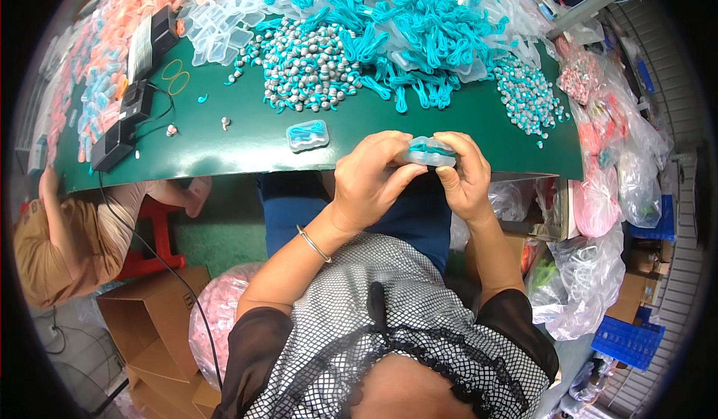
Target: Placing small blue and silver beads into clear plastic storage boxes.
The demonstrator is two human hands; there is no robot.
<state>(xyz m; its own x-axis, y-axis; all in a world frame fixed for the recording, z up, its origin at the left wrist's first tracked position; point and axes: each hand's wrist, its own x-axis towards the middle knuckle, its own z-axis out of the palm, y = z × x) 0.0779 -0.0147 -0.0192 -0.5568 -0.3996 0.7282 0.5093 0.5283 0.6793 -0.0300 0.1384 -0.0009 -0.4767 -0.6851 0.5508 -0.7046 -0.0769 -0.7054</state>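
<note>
A small clear plastic case (429, 153) with teal cord inside is held just past the table's near edge. My left hand (374, 174) grips its left end between thumb and fingers. On its right end, the thumb and fingers of my right hand (468, 174) are closed too. Whether the lid is fully down cannot be made out at this angle. Another clear case (307, 136) with bundled teal cord lies flat on the green table, left of my hands. Beyond it sits a heap of small grey-and-teal rounded pieces (310, 68).
A big pile of teal cord bundles (426, 30) covers the back of the green table (247, 135). More small pieces (523, 94) lie right. Black boxes (114, 144) with a cable separate orange-pink cases (112, 45) at left. A person (71, 247) sits there. Plastic bags (598, 202) crowd the right.
</note>
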